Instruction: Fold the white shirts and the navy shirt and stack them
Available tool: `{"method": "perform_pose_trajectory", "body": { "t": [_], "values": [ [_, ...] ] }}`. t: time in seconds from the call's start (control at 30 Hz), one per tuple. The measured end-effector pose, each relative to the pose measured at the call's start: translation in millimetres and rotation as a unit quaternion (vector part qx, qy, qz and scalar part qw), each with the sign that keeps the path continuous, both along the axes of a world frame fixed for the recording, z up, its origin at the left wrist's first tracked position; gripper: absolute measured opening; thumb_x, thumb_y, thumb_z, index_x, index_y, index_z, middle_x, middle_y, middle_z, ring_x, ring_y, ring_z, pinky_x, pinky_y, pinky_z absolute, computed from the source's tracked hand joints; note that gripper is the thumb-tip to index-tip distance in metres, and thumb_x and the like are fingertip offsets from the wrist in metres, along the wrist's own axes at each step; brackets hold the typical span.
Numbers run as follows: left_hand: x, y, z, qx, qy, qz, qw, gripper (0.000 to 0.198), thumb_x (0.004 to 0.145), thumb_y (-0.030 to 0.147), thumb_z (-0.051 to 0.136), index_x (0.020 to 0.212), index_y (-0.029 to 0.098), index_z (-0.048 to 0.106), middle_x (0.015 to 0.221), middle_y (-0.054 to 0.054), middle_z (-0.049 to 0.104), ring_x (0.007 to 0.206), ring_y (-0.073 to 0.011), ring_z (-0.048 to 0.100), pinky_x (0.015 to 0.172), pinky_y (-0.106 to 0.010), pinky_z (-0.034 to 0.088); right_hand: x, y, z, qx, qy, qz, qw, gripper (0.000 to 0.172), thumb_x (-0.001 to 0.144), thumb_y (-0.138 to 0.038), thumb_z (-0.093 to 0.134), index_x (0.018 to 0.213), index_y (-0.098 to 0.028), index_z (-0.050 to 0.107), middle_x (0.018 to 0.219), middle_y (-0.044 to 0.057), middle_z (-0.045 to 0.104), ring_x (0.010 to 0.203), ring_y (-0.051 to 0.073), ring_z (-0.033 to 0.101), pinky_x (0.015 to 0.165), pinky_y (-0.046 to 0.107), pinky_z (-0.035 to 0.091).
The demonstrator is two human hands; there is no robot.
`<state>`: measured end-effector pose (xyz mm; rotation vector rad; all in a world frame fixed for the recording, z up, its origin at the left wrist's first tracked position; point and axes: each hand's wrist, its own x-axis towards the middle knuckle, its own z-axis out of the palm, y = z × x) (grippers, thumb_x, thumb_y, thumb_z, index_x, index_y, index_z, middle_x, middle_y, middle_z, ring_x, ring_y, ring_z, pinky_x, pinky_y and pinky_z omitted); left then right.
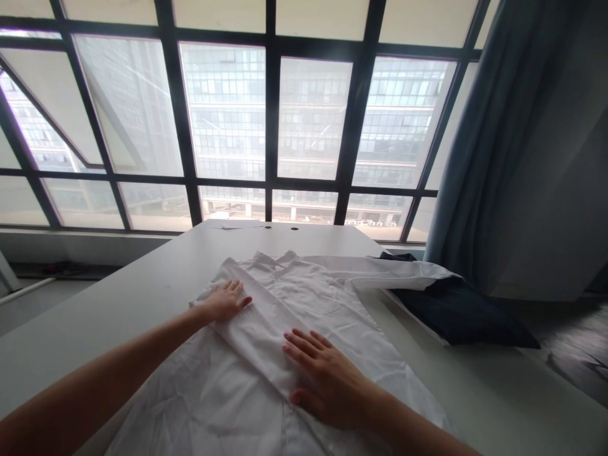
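Note:
A white long-sleeved shirt (342, 329) lies spread on the table, its collar pointing away from me toward the windows. One sleeve is folded diagonally across the front, and the other stretches out to the right. My left hand (224, 301) rests flat near the shoulder on the left, fingers extended over the folded sleeve. Lower down and closer to the middle, my right hand (327, 380) presses flat on that same sleeve with its fingers spread. Neither hand grips the cloth. The shirt's lower hem is out of view.
The white table (156, 285) reaches toward the large windows (223, 114). Dark folded fabric (456, 313) lies at the table's right edge, partly under the outstretched sleeve. A grey-blue curtain (489, 152) hangs at the right. Two dark round holes show at the table's far end.

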<state>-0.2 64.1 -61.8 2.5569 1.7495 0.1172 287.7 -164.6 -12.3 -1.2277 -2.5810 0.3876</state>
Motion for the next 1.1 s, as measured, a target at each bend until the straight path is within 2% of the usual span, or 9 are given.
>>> {"method": "perform_pose_trajectory", "body": {
  "t": [0.2, 0.33, 0.5, 0.63, 0.7, 0.77, 0.87, 0.97, 1.1],
  "values": [
    [-23.1, 16.5, 3.4, -0.031, -0.002, 0.039, 0.999, 0.071, 0.097, 0.063, 0.025, 0.154, 0.020, 0.030, 0.160, -0.015, 0.024, 0.148, -0.0364, 0.016, 0.115, -0.060, 0.015, 4.0, -2.1, -0.9, -0.070, -0.025, 0.042, 0.996, 0.079, 0.091, -0.059, 0.053, 0.155, -0.021, 0.027, 0.160, 0.013, 0.019, 0.149, 0.033, 0.012, 0.120, 0.056, 0.008],
    [-24.5, 34.3, 17.9, 0.022, -0.031, 0.038, 0.999, 0.055, 0.098, 0.052, 0.046, 0.144, 0.022, 0.046, 0.151, -0.014, 0.041, 0.139, -0.0375, 0.035, 0.109, -0.054, 0.033, 3.7, -4.5, 3.0, -0.068, -0.024, 0.042, 0.997, 0.076, 0.092, -0.059, 0.051, 0.155, -0.022, 0.030, 0.160, 0.013, 0.018, 0.149, 0.033, 0.012, 0.119, 0.056, 0.007],
    [-7.1, 27.7, 31.6, 0.053, -0.045, 0.000, 0.998, 0.038, 0.095, 0.035, 0.061, 0.127, 0.016, 0.056, 0.128, -0.011, 0.056, 0.108, -0.0246, 0.060, 0.091, -0.047, 0.053, 0.5, -7.1, 14.0, -0.051, 0.010, 0.096, 0.994, 0.065, 0.095, -0.055, 0.047, 0.151, -0.023, 0.040, 0.157, 0.013, 0.031, 0.146, 0.030, 0.025, 0.121, 0.051, 0.005],
    [28.1, -23.2, 15.2, 0.034, -0.034, -0.072, 0.996, 0.046, 0.098, 0.045, 0.051, 0.139, 0.025, 0.051, 0.146, -0.012, 0.048, 0.135, -0.0316, 0.041, 0.110, -0.054, 0.035, -1.5, -6.3, 9.9, -0.041, 0.012, 0.070, 0.997, 0.071, 0.093, -0.054, 0.050, 0.153, -0.020, 0.035, 0.158, 0.014, 0.030, 0.147, 0.029, 0.023, 0.121, 0.050, 0.009],
    [47.4, -65.3, -1.2, -0.005, -0.025, -0.181, 0.983, 0.056, 0.101, 0.050, 0.038, 0.150, 0.024, 0.038, 0.156, -0.011, 0.035, 0.145, -0.0300, 0.026, 0.117, -0.053, 0.022, -3.3, -5.6, 3.7, -0.030, 0.003, 0.034, 0.999, 0.075, 0.091, -0.054, 0.053, 0.153, -0.018, 0.033, 0.157, 0.015, 0.031, 0.147, 0.030, 0.024, 0.121, 0.051, 0.011],
    [61.7, -106.2, -15.4, -0.010, -0.054, -0.292, 0.955, 0.062, 0.102, 0.053, 0.028, 0.157, 0.025, 0.021, 0.161, -0.010, 0.020, 0.149, -0.0271, 0.016, 0.120, -0.051, 0.016, -5.5, -5.3, -2.7, -0.004, 0.003, 0.004, 1.000, 0.067, 0.091, -0.048, 0.054, 0.148, -0.016, 0.042, 0.152, 0.016, 0.041, 0.143, 0.029, 0.033, 0.120, 0.049, 0.014],
    [70.3, -136.7, -22.6, -0.007, -0.090, -0.359, 0.929, 0.064, 0.102, 0.055, 0.026, 0.158, 0.030, 0.008, 0.162, -0.005, 0.015, 0.150, -0.0242, 0.012, 0.122, -0.047, 0.012, -7.7, -6.3, -9.4, 0.038, 0.016, -0.025, 0.999, 0.047, 0.092, -0.038, 0.050, 0.132, -0.016, 0.057, 0.136, 0.014, 0.059, 0.131, 0.026, 0.048, 0.119, 0.044, 0.022],
    [63.9, -114.7, -15.7, -0.016, -0.088, -0.345, 0.934, 0.064, 0.102, 0.057, 0.025, 0.158, 0.030, 0.013, 0.161, -0.005, 0.020, 0.149, -0.0234, 0.016, 0.122, -0.044, 0.013, -6.9, -8.4, -10.6, 0.029, 0.008, -0.035, 0.999, 0.054, 0.091, -0.042, 0.053, 0.140, -0.017, 0.053, 0.144, 0.014, 0.052, 0.136, 0.027, 0.043, 0.118, 0.045, 0.023],
    [35.8, -39.0, -4.2, -0.016, -0.049, -0.234, 0.971, 0.069, 0.100, 0.059, 0.023, 0.156, 0.019, 0.027, 0.160, -0.009, 0.023, 0.149, -0.0243, 0.017, 0.122, -0.041, 0.013, -4.0, -11.8, -5.5, -0.030, -0.013, -0.024, 0.999, 0.069, 0.093, -0.048, 0.051, 0.153, -0.017, 0.036, 0.158, 0.013, 0.031, 0.146, 0.029, 0.025, 0.121, 0.047, 0.014]
  ]
}}
